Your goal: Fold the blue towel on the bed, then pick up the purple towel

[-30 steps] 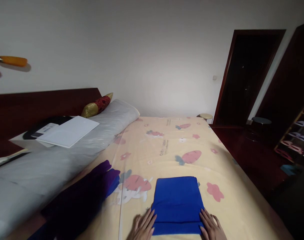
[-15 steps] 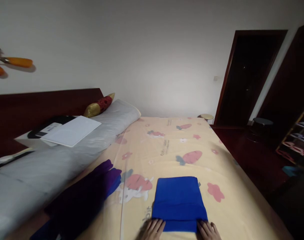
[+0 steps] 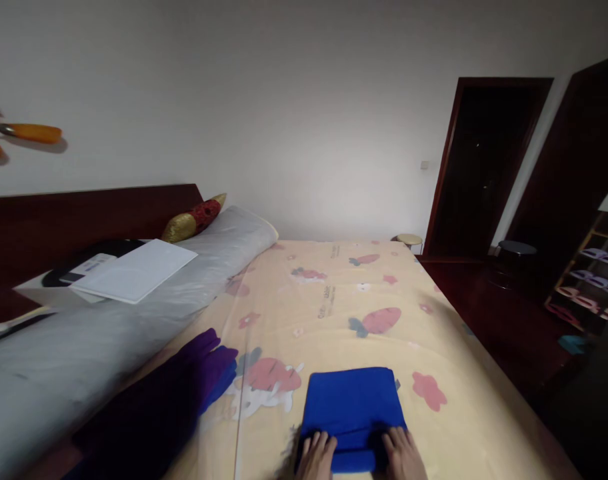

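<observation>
Folded blue cloths: one (image 3: 353, 413) — flat on the sheet, both hands on its near edge.
Bare hands: two — left hand (image 3: 317, 457), right hand (image 3: 403, 455).
Dark purple cloths: one heap (image 3: 179, 387).
Red-and-gold bolster cushions: one (image 3: 193, 217).
White flat boards: one (image 3: 134, 269).
Round stools: two — a pale-topped stool (image 3: 409, 239) and a dark-topped stool (image 3: 517, 249).
Dark wooden doorways: one (image 3: 484, 167).
Orange-handled objects on the wall: two (image 3: 31, 133).
</observation>
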{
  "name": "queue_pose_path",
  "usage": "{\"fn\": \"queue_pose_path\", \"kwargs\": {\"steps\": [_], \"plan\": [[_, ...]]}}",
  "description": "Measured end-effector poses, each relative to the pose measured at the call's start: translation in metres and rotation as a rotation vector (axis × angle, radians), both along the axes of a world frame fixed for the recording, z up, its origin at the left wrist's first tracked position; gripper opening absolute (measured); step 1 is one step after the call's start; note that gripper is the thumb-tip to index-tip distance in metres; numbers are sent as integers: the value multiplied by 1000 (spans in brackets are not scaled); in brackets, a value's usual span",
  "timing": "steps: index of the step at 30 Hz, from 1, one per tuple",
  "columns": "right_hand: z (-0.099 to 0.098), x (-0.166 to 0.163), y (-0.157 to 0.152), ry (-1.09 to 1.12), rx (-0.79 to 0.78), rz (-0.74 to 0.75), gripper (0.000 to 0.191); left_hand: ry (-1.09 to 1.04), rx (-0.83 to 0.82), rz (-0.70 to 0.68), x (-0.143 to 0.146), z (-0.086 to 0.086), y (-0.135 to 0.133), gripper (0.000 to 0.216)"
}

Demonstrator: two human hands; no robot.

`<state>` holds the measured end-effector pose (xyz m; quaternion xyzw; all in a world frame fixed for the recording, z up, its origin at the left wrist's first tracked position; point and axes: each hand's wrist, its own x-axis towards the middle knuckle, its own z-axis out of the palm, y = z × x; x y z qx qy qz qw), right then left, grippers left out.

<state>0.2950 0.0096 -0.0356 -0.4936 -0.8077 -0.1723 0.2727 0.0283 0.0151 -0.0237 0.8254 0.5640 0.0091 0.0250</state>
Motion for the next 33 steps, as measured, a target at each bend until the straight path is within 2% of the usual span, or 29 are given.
{"fn": "queue_pose_path", "kwargs": {"steps": [3, 5, 6, 8, 12, 14, 15, 16, 18, 21, 23, 24, 26, 29, 31, 33], "plan": [[-13, -34, 1, -4, 143, 152, 31, -13, 248, -210, 27, -27, 4, 65], [-16, -44, 2, -14, 154, 213, 32, -39, 331, -283, 35, -33, 5, 54], [-14, -41, 1, -27, 161, 242, 32, -42, 337, -310, 31, -32, 4, 52], [-9, -21, -1, -58, 142, 244, 36, -23, 360, -359, 8, -17, 3, 53], [2, 52, -10, -87, -4, 91, 47, 76, 477, -361, -70, 24, -5, 61], [5, 75, -14, -89, -73, 49, 45, 97, 524, -297, -91, 32, -9, 62], [6, 78, -15, -95, -100, 28, 44, 99, 547, -256, -90, 31, -10, 65], [8, 74, -16, -103, -118, 5, 42, 96, 570, -223, -83, 26, -10, 68], [12, 48, -13, -120, -124, -19, 39, 70, 604, -206, -50, 10, -9, 74], [20, -8, -6, -141, -134, 75, 39, -2, 632, -304, 11, -9, -3, 65], [22, -31, -2, -145, -156, 136, 43, -19, 642, -353, 31, -9, 2, 53], [22, -34, -1, -147, -163, 159, 47, -8, 639, -375, 30, -4, 4, 50], [19, -20, -1, -137, -167, 156, 51, 40, 614, -371, 7, 11, 5, 53], [11, 28, -7, -93, -153, 73, 56, 108, 575, -291, -53, 36, -1, 58], [8, 56, -13, -75, -124, 16, 61, 132, 586, -229, -85, 45, -7, 58], [9, 65, -17, -66, -95, -27, 63, 145, 631, -164, -97, 49, -12, 59]]}}
